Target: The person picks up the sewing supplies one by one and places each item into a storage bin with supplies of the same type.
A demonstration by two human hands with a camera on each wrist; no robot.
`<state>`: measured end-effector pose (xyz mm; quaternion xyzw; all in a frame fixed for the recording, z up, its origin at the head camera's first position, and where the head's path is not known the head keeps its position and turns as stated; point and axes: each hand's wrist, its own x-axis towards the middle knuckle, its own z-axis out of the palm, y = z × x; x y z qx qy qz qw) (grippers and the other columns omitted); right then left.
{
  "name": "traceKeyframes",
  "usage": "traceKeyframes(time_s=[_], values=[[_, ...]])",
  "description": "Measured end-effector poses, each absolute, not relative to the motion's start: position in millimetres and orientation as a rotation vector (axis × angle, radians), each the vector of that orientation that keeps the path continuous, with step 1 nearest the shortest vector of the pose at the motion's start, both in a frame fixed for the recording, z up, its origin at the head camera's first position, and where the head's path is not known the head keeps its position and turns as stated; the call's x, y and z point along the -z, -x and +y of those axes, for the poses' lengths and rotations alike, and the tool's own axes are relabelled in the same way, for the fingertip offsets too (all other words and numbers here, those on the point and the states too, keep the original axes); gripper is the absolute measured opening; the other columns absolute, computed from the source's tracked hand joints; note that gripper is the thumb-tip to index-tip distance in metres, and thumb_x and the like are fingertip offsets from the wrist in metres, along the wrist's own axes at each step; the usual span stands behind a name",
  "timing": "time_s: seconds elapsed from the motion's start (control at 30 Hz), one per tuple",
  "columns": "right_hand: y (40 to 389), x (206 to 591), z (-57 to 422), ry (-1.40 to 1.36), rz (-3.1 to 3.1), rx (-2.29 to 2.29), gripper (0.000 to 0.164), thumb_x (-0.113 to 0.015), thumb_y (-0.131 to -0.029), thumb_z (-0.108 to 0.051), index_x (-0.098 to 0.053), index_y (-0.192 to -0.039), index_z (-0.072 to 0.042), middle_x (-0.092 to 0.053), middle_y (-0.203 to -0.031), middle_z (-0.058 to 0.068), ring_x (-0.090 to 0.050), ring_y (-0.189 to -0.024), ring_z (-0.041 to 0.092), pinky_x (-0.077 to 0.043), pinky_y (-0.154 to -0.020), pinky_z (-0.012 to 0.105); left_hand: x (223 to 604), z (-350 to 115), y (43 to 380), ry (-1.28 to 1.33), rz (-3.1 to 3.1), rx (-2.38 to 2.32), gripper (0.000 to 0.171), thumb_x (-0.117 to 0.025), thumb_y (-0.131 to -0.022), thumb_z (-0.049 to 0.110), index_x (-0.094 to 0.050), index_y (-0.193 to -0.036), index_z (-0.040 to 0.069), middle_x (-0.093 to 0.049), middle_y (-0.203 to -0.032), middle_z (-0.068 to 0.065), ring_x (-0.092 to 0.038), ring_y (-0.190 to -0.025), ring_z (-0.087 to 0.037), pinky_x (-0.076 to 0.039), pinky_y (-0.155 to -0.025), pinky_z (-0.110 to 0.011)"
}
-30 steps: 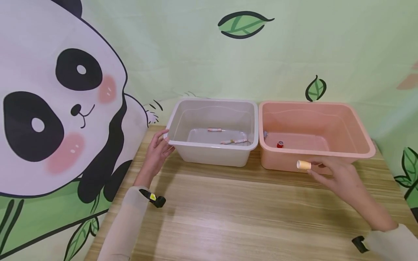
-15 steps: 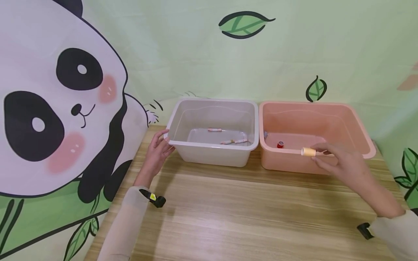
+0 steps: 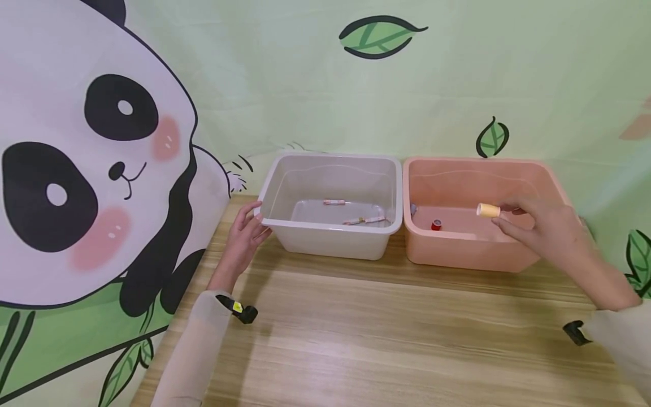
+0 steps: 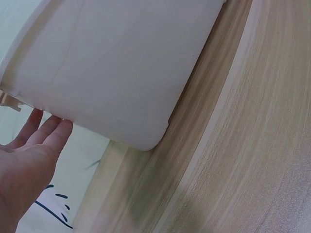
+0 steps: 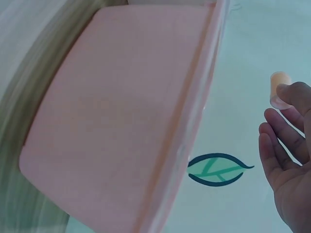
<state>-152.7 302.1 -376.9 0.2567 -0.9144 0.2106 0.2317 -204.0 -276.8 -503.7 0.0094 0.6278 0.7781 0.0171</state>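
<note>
In the head view, my right hand (image 3: 546, 229) pinches a small yellow cylinder (image 3: 488, 210), which looks like a thread spool, between thumb and fingertips. It is held lengthwise above the pink bin (image 3: 470, 253), its pale end facing left. The right wrist view shows the cylinder (image 5: 280, 91) at the thumb, with the other fingers spread loosely below. My left hand (image 3: 243, 236) holds the near left corner of the white bin (image 3: 333, 240) by its rim. In the left wrist view, several of its fingertips (image 4: 60, 131) rest against the bin's outer wall.
Several small printed sticks, one of them a pinkish stick (image 3: 334, 202), lie in the white bin. A red spool-like piece (image 3: 436, 225) and a grey piece (image 3: 413, 210) lie in the pink bin. Both bins stand side by side on a wooden table (image 3: 366, 333), before a panda-printed backdrop (image 3: 305, 85).
My right hand has risen and moved slightly right and away from me, bringing the yellow cylinder from in front of the pink bin to above it. My left hand stays on the white bin.
</note>
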Motion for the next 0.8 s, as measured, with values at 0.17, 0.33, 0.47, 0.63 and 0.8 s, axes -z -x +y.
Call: traceKeyframes(time_s=[0.17, 0.33, 0.47, 0.63, 0.8], values=[[163.3, 364.6, 306.0, -0.629, -2.603, -0.586, 0.029, -0.082, -0.082, -0.006, -0.073, -0.109, -0.005, -0.073, -0.099, 0.014, -0.068, -0.083, 0.034, -0.048, -0.059, 0.028, 503.6, -276.8, 204.9, -0.022, 1.952, -2.421, 0.042, -0.056, -0.106, 0.029, -0.045, -0.146, 0.023, -0.04, -0.145, -0.016, -0.06, -0.125, -0.025, -0.043, -0.113, -0.048], [174.6, 356.8, 310.0, -0.625, -2.624, -0.579, 0.031, -0.082, -0.083, -0.007, -0.072, -0.112, -0.007, -0.072, -0.104, 0.011, -0.066, -0.087, 0.031, -0.041, -0.068, 0.013, 503.7, -277.0, 204.9, -0.02, 1.963, -2.413, 0.042, -0.056, -0.106, 0.028, -0.044, -0.146, 0.023, -0.039, -0.147, -0.018, -0.061, -0.124, -0.023, -0.043, -0.112, -0.048], [183.7, 350.3, 312.2, -0.624, -2.694, -0.585, 0.03, -0.08, -0.087, -0.012, -0.071, -0.115, -0.009, -0.071, -0.111, 0.01, -0.066, -0.092, 0.03, -0.045, -0.076, 0.021, 503.3, -277.0, 204.7, -0.021, 1.948, -2.423, 0.041, -0.055, -0.107, 0.027, -0.045, -0.146, 0.023, -0.04, -0.146, -0.017, -0.061, -0.123, -0.023, -0.043, -0.112, -0.048], [197.6, 339.9, 313.9, -0.601, -2.824, -0.586, 0.03, -0.075, -0.094, -0.022, -0.071, -0.12, -0.009, -0.072, -0.11, 0.014, -0.068, -0.097, 0.034, -0.053, -0.08, 0.042, 502.3, -276.9, 204.8, -0.035, 1.95, -2.422, 0.04, -0.055, -0.107, 0.027, -0.045, -0.146, 0.022, -0.041, -0.146, -0.016, -0.062, -0.122, -0.022, -0.042, -0.112, -0.049], [215.1, 330.0, 313.6, -0.613, -2.888, -0.577, 0.031, -0.073, -0.095, -0.025, -0.071, -0.121, -0.008, -0.074, -0.106, 0.016, -0.07, -0.096, 0.037, -0.054, -0.081, 0.052, 503.5, -277.7, 204.3, -0.042, 1.953, -2.418, 0.041, -0.054, -0.107, 0.027, -0.045, -0.147, 0.022, -0.039, -0.149, -0.018, -0.061, -0.124, -0.023, -0.042, -0.112, -0.048]])
